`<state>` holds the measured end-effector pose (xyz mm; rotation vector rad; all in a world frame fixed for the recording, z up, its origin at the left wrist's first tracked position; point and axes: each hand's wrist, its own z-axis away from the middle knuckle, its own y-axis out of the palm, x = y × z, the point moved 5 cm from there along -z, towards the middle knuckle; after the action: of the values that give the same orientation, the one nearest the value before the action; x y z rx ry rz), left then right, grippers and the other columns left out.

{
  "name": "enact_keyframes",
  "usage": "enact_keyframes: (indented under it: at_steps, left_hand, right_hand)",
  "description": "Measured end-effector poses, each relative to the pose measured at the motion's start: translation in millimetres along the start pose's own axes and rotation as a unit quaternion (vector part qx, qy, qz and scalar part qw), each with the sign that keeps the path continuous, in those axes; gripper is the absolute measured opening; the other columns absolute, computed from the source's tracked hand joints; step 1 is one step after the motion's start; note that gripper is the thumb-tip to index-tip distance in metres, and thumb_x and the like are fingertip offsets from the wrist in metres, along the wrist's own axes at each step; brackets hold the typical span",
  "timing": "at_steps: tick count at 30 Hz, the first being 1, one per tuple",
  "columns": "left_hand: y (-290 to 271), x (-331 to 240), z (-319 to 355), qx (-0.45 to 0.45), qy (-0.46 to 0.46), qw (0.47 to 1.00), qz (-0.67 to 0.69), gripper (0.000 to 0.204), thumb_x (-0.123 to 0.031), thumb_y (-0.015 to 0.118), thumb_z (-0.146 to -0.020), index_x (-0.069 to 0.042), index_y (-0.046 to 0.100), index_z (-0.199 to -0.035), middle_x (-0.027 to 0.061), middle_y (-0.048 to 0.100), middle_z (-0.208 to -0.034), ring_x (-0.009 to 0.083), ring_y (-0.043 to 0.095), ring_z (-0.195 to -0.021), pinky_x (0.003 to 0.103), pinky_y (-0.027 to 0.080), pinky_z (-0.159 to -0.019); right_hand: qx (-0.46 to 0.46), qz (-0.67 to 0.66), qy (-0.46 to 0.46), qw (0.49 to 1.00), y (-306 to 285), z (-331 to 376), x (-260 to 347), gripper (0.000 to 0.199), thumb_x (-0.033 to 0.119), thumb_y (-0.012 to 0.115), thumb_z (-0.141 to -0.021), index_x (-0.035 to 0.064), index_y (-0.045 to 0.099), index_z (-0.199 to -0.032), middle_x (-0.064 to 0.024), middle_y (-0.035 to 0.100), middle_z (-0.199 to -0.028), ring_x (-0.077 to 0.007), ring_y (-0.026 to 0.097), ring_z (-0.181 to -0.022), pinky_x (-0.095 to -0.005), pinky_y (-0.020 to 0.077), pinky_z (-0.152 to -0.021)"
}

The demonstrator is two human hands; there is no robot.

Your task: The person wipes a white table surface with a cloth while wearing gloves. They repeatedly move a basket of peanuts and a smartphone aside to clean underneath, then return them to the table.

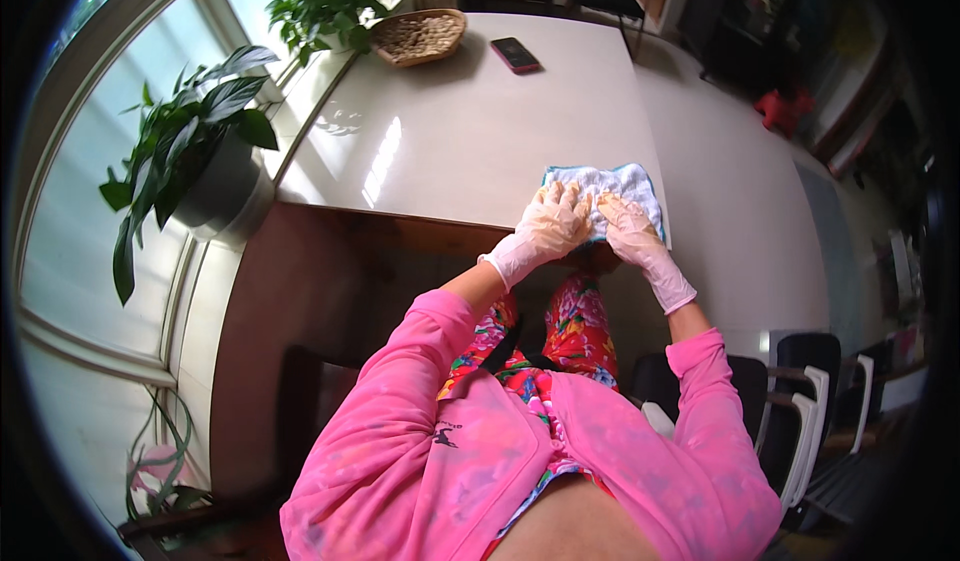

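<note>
A light blue and white cloth (622,183) lies at the near right corner of a pale table (470,131). Both my hands wear thin translucent gloves. My left hand (552,223) lies flat on the cloth's near left part, fingers spread. My right hand (628,223) presses on the cloth beside it, near the table's edge. My pink sleeves come up from the lower edge.
A woven basket (420,36) and a dark phone (515,55) sit at the table's far end. Potted plants (190,151) stand by the window on the left, another plant (325,6) at the far corner. Dark chairs (800,401) stand at the lower right.
</note>
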<state>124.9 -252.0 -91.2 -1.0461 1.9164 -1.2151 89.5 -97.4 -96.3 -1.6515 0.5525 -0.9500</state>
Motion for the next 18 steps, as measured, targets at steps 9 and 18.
enact_keyframes:
  at_steps: [9,18]
  left_hand:
    - [-49,101,62,0.039,-0.153,0.985,0.066,0.050,-0.041,0.048,-0.094,-0.012,0.053,-0.135,0.0117,0.050,-0.137,0.0308,0.039,-0.132,0.047,0.029,-0.110]
    - [-57,206,144,-0.111,-0.265,0.922,0.261,0.045,-0.019,0.054,-0.098,-0.005,0.046,-0.140,0.0165,0.043,-0.147,0.0261,0.038,-0.137,0.030,0.029,-0.112]
  right_hand:
    - [0.098,0.031,-0.075,0.992,42,-97,88,0.058,0.032,0.043,-0.090,0.0088,0.043,-0.144,-0.0133,0.034,-0.153,-0.0291,0.026,-0.144,-0.0460,0.0140,-0.118]
    - [0.064,0.063,-0.128,0.988,85,-192,137,0.058,0.032,0.038,-0.091,0.0087,0.041,-0.145,-0.0138,0.034,-0.153,-0.0257,0.028,-0.144,-0.0432,0.0163,-0.117]
